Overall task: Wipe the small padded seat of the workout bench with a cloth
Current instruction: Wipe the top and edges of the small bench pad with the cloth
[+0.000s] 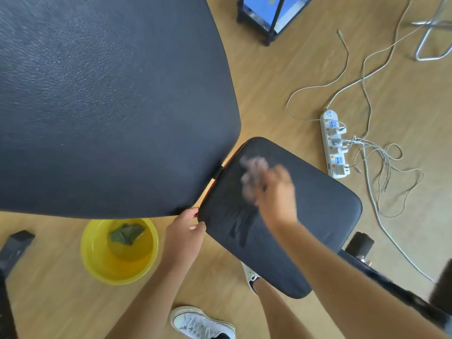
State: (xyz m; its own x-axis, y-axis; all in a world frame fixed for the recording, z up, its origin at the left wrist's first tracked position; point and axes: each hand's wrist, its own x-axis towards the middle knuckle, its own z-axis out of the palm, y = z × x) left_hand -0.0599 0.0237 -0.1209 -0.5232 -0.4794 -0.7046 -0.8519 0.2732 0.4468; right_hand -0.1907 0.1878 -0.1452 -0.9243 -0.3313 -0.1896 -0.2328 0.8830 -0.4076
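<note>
The big black textured-vinyl back pad of the bench (pixel 110 99) fills the whole upper left, towering over everything else. Just off its lower right corner, with a thin gap between them, sits the small black padded seat (pixel 305 216), a rounded slab whose long axis runs from upper left to lower right, narrow end pointing at the back pad. There's a darker wet-looking streak on it near its left edge.

All of this stands on a light wood-grain floor (pixel 281 77). A yellow round plastic basin (pixel 93 255) rests on the floor below the back pad's lower edge, with a crumpled green rag (pixel 126 234) in it. A white power strip (pixel 333 145) with loose white cables (pixel 367 69) lies on the floor right of the seat.

The right hand (pixel 276 192) is on the seat's upper left part, fingers closed round a pale greyish cloth (pixel 253 174), all smeared by motion blur. The left hand (pixel 184 231) grips the seat's left corner, thumb on top. A white canvas sneaker (pixel 198 322) shows at the bottom.
</note>
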